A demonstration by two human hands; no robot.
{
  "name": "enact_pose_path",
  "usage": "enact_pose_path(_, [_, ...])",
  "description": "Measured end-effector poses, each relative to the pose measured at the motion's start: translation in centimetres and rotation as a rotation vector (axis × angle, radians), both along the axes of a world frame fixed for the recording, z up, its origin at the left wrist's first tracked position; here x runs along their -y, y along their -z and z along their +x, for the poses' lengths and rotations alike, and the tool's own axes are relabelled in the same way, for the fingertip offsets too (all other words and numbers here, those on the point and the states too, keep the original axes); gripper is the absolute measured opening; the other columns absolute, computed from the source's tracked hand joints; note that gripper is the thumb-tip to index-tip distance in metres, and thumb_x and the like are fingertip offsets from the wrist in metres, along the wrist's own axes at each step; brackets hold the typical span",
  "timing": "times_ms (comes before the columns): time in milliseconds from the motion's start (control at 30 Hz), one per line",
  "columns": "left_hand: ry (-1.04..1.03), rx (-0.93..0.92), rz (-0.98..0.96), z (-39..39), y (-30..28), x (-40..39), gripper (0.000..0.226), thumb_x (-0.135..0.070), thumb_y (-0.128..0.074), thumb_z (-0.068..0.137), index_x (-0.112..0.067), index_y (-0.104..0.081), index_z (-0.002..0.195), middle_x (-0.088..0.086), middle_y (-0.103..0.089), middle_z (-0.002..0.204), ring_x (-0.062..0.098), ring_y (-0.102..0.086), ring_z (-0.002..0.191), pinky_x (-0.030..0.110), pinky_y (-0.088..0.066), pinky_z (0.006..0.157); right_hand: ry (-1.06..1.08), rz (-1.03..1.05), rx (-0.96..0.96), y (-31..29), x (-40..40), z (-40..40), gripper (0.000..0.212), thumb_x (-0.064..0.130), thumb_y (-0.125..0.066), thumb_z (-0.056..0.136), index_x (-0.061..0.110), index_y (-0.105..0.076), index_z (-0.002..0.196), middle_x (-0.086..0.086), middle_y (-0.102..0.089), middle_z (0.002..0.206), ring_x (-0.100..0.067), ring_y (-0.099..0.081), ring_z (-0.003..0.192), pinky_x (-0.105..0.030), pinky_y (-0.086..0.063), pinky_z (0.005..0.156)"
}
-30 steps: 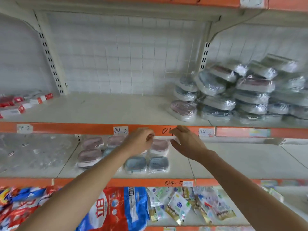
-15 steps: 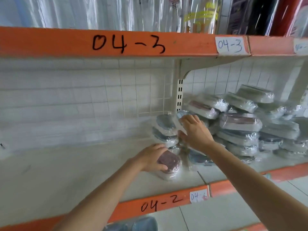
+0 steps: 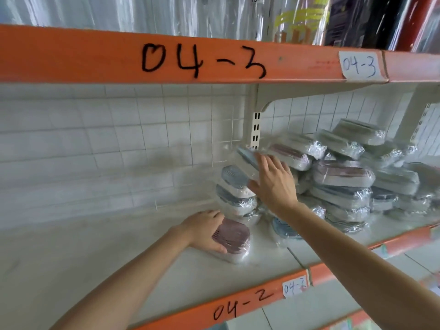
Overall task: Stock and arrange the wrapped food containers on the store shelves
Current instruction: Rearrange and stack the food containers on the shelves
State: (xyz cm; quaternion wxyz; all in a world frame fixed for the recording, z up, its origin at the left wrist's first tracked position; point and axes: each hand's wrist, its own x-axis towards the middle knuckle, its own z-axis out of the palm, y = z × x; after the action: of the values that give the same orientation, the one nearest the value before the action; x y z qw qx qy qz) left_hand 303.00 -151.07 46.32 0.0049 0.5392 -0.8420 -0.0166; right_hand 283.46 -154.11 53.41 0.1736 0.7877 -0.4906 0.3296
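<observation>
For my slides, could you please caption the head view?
Left hand grips a pink-lidded container; right hand holds a blue-lidded container.

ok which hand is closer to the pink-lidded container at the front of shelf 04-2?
Left. The left hand grips the pink-lidded container from its left side. The right hand is higher and further back, on a tilted blue-lidded container atop the pile.
</observation>
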Motion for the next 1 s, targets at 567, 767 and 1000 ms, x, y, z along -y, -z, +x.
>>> enact_pose_path(567, [-0.791,-0.019,0.081,22.0,0.4,-10.6,0.078,-0.051,-0.075,0.070,-0.007,-0.038,0.122,0.006,-0.039,0.126,0.024,-0.035,0.118,0.027,-0.035,0.089,-0.519,0.489,-0.589,8.5,-1.4,14.2,0.072,0.036,-0.060,0.084,0.026,-0.024,0.146,0.005,-0.025,0.149,-0.015,-0.022,0.138,-0.028,-0.013,0.111])
enact_pose_path(767, [-0.886,0.046,0.104,20.3,1.0,-9.0,0.091,-0.066,-0.071,0.063,-0.017,-0.038,0.131,0.008,-0.030,0.126,0.027,-0.026,0.123,0.035,-0.039,0.093,-0.384,0.619,-0.482,9.2,-0.5,16.9,0.082,0.062,-0.049,0.085,0.015,-0.018,0.146,-0.011,-0.008,0.155,-0.027,-0.011,0.142,-0.041,-0.013,0.114])
enact_pose_path(1000, [-0.968,-0.228,0.180,20.2,1.1,-7.6,0.089,-0.043,-0.083,0.064,-0.008,-0.036,0.130,0.008,-0.039,0.134,0.025,-0.041,0.122,0.029,-0.038,0.093,-0.296,0.576,-0.475,11.0,1.1,19.4,0.073,0.059,-0.041,0.089,0.009,-0.023,0.140,-0.012,-0.030,0.137,-0.029,-0.033,0.125,-0.041,-0.030,0.098])
